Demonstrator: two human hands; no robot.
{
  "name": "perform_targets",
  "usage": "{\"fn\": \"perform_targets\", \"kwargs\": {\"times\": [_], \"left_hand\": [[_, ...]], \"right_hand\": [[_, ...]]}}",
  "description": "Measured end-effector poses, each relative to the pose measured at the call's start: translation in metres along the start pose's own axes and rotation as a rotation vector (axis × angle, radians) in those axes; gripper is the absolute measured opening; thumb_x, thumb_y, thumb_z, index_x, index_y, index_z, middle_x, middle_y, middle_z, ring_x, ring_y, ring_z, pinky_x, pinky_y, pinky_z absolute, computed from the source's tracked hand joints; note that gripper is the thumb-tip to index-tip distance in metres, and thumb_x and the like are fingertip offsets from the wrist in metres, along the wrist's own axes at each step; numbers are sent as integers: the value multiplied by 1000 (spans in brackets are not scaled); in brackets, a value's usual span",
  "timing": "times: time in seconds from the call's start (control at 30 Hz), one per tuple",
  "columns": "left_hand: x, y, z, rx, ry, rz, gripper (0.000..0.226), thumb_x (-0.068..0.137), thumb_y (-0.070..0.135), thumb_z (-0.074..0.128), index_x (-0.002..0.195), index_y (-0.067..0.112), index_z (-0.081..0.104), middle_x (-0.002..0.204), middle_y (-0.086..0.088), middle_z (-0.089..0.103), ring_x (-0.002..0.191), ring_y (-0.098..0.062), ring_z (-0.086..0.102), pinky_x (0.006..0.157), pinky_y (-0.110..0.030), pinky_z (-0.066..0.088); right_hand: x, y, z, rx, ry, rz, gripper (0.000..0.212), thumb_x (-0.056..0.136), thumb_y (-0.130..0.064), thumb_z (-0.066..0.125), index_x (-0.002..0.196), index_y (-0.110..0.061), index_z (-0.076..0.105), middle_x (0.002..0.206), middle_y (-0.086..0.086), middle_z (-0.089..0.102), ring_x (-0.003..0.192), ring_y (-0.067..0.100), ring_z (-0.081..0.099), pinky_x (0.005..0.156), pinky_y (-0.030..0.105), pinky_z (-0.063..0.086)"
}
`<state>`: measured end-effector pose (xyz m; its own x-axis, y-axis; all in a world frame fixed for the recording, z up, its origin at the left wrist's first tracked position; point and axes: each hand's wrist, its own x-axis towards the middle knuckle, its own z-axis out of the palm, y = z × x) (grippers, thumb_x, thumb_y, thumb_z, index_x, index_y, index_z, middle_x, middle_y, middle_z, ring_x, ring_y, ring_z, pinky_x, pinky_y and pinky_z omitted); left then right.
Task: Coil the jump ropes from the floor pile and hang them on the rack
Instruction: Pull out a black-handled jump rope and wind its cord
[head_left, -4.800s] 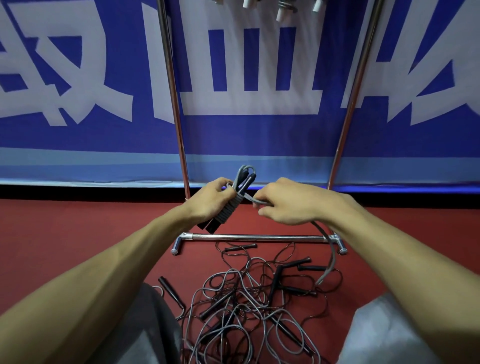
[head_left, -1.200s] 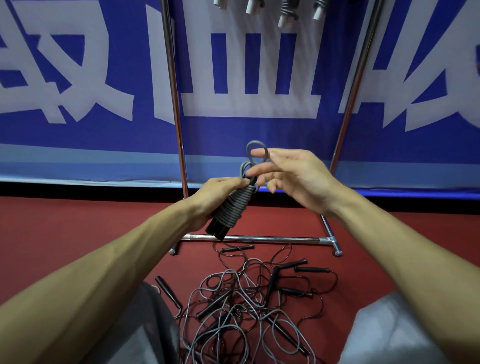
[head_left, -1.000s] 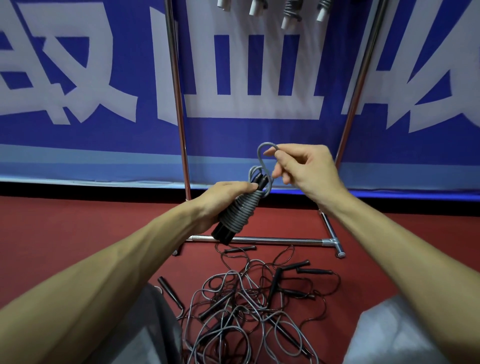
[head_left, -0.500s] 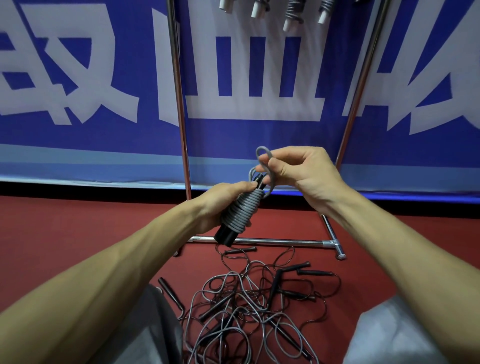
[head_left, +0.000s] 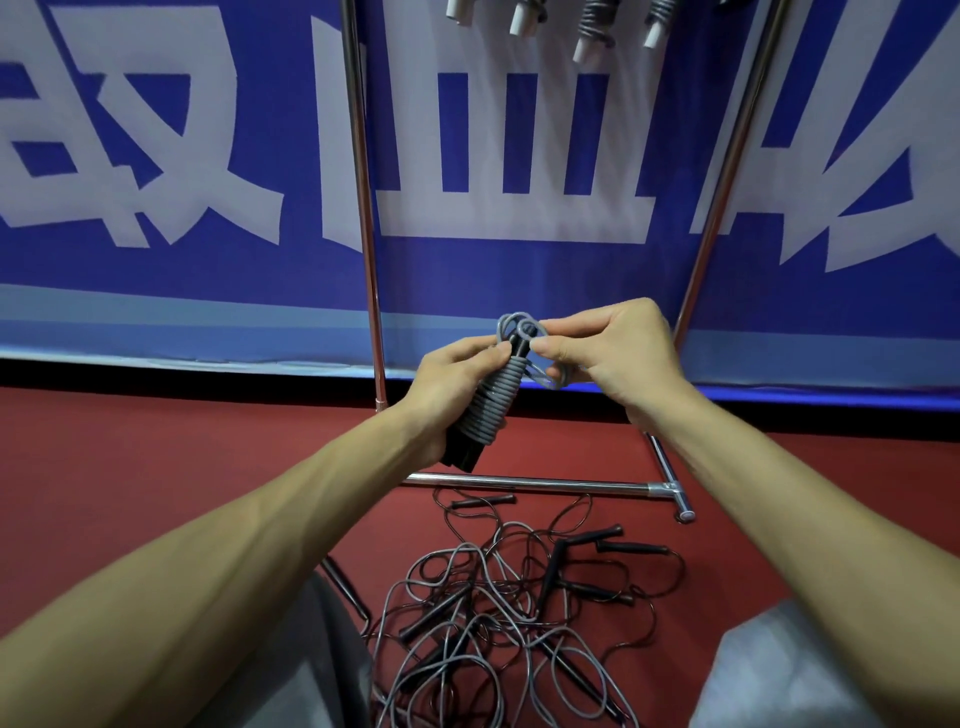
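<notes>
Blue banner (head_left: 156, 270); coiled rope (head_left: 493, 400), handles (head_left: 462, 457) seemingly half-hidden.

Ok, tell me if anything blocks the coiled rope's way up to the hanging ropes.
Nothing visible does. The coiled rope, gripped by the left hand and right hand, has open space above, between the rack uprights, up to the hanging ropes.

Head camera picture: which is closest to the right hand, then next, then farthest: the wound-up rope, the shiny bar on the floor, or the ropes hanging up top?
1. wound-up rope: touching; the right hand pinches its loop.
2. shiny floor bar: lower down, below the hand.
3. hanging ropes: far up at the top.
</notes>
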<state>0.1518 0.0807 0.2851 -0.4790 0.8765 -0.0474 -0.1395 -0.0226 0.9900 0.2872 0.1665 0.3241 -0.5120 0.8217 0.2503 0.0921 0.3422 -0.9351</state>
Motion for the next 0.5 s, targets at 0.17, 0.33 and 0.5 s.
{"fn": "perform_targets", "kwargs": {"times": [0.17, 0.33, 0.5], "left_hand": [[-1, -3, 3, 81, -50, 97, 35, 89, 21, 68, 124, 26, 66, 78, -6, 68, 58, -15, 58, 54, -28, 50], [-2, -7, 6, 174, -61, 237, 26, 89, 19, 68, 104, 40, 71, 88, 0, 73, 77, -9, 60, 67, -20, 49], [-2, -7, 4, 347, -82, 331, 36, 91, 18, 66, 125, 31, 63, 75, 22, 69, 68, 10, 55, 64, -10, 44]], "right_hand": [[-1, 3, 2, -344, 72, -121, 7, 76, -13, 81, 83, -13, 79, 64, 8, 72, 47, 10, 66, 55, 20, 56], [1, 5, 0, -476, 119, -165, 3, 77, -15, 79, 75, -13, 77, 57, 3, 68, 46, 5, 64, 60, 25, 58], [0, 7, 0, -543, 155, -191, 6, 76, -18, 78, 76, -14, 74, 53, -5, 61, 46, -4, 56, 50, 6, 42]]}}
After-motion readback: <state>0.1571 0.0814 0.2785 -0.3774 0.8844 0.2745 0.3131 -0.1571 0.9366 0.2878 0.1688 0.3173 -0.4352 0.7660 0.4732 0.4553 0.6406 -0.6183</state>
